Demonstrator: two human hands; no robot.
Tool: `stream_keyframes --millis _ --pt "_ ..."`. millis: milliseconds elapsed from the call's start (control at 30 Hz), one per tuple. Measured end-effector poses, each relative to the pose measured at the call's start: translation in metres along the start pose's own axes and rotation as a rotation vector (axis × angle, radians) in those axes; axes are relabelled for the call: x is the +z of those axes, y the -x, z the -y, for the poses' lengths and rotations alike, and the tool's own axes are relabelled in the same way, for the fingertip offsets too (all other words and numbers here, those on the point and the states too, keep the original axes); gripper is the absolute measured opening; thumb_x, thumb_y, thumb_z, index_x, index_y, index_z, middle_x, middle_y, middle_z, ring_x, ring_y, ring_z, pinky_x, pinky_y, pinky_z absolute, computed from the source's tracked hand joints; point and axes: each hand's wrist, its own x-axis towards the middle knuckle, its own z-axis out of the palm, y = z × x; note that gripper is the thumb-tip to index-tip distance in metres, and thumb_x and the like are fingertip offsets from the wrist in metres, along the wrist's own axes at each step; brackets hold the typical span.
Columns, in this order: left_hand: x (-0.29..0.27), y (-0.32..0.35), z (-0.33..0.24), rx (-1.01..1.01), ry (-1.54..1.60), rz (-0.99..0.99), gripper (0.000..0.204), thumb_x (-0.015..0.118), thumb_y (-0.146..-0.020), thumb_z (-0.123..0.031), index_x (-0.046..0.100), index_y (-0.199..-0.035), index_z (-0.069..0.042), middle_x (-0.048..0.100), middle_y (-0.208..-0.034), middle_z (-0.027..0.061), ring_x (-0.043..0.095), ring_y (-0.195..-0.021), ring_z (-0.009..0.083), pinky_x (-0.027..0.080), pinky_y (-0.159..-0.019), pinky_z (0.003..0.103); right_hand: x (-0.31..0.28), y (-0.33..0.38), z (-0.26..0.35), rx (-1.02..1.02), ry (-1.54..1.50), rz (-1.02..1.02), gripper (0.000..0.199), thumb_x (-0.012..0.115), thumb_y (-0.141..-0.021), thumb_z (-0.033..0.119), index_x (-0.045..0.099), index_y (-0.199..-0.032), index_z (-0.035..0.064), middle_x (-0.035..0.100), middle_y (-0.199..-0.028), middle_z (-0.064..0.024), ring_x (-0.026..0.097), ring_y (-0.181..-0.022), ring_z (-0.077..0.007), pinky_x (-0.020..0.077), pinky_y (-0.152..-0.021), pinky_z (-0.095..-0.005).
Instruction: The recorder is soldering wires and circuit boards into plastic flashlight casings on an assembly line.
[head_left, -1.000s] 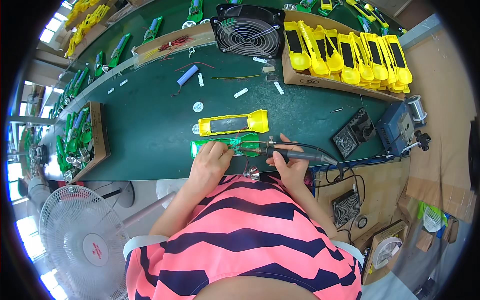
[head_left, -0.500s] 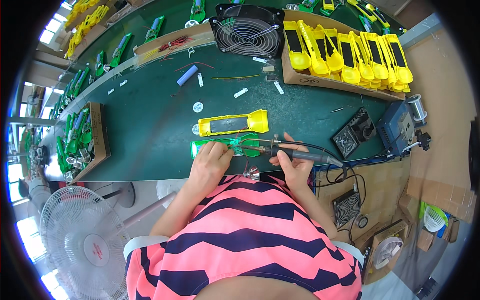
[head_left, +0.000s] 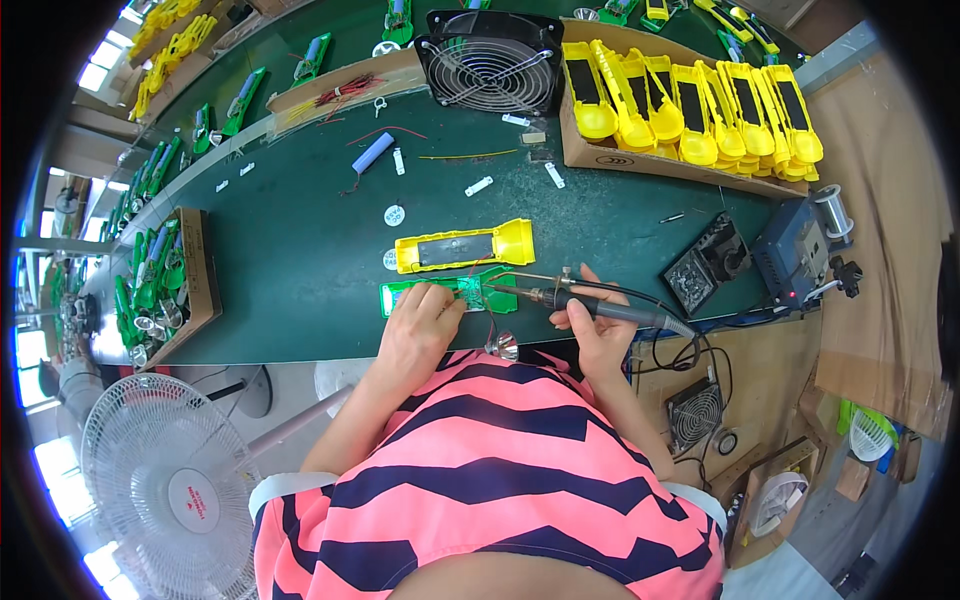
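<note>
A green flashlight housing half point(head_left: 503, 300) lies across the table's near edge, with a green circuit board point(head_left: 470, 286) and thin wires in it. My left hand point(head_left: 420, 325) rests on its left part, fingertips pinched together beside the board; what they pinch is hidden. In my right hand point(head_left: 600, 340) is a soldering iron point(head_left: 600, 308), its tip pointing left over the housing's right part. A thin metal tube with a clamp runs along the iron. A silver reflector cup point(head_left: 506, 346) hangs on wires at the edge. Just beyond lies a yellow housing half point(head_left: 465, 247) with a black panel.
A carton of yellow housings point(head_left: 690, 115) stands back right, beside a black fan point(head_left: 490, 65). At right are an iron stand point(head_left: 708, 265) and a blue soldering station point(head_left: 790, 255). A carton of green assemblies point(head_left: 190, 280) sits left. A blue cylindrical battery point(head_left: 373, 153) lies mid-table.
My right hand and the soldering iron have shifted slightly right, drawing the tip back from the circuit board's middle. My left hand has stayed in place.
</note>
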Motion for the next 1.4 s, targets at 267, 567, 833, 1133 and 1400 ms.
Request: stream_keyframes --millis 267,567,833,1133,1400 --pt "-0.019 -0.011 0.014 -0.165 0.197 -0.134 0.014 0.062 -0.070 -0.003 0.062 -0.084 -0.002 0.051 -0.087 0.0107 0.050 -0.078 0.0259 0.042 -0.066 0.034 -0.012 -0.002 0.001 -0.077 0.015 -0.042 0.019 0.056 -0.078 -0.002 0.051 -0.096 -0.0078 0.046 -0.110 -0.0229 0.063 -0.067 -0.0167 0.0528 -0.056 -0.0209" --pt "0.001 -0.030 0.079 -0.390 -0.120 -0.006 0.031 0.056 -0.063 0.000 0.060 -0.093 -0.005 0.054 -0.078 0.0126 0.057 -0.069 0.0291 0.046 -0.064 0.037 -0.022 0.003 0.006 -0.192 0.040 -0.133 0.021 0.054 -0.079 -0.001 0.048 -0.098 -0.0085 0.049 -0.108 -0.0252 0.062 -0.063 -0.0173 0.0522 -0.057 -0.0229" --pt "0.011 0.040 0.036 -0.219 0.277 -0.235 0.050 0.073 -0.062 -0.009 0.043 -0.102 -0.003 0.046 -0.117 0.0176 0.047 -0.103 0.0354 0.039 -0.087 0.041 -0.035 0.000 0.010 -0.252 0.091 -0.218 0.020 0.053 -0.080 -0.001 0.047 -0.098 -0.0079 0.054 -0.099 -0.0218 0.061 -0.062 -0.0173 0.0514 -0.055 -0.0233" --pt "-0.041 -0.019 0.059 -0.243 0.533 -0.037 0.050 0.075 -0.063 -0.009 0.033 -0.090 -0.005 0.055 -0.099 0.0183 0.057 -0.085 0.0328 0.045 -0.072 0.034 -0.043 -0.014 0.025 -0.293 0.199 -0.346 0.016 0.052 -0.081 0.005 0.050 -0.095 -0.0027 0.058 -0.063 -0.0118 0.053 -0.051 -0.0155 0.0445 -0.053 -0.0255" --pt "-0.112 -0.229 0.140 -0.111 0.337 -0.085 0.047 0.073 -0.066 -0.021 0.038 -0.093 -0.005 0.050 -0.082 0.0119 0.050 -0.078 0.0236 0.041 -0.070 0.033 -0.063 -0.008 0.017 -0.138 0.118 -0.391 0.021 0.053 -0.079 -0.002 0.045 -0.098 -0.0055 0.050 -0.108 -0.0222 0.060 -0.058 -0.0170 0.0497 -0.055 -0.0250"
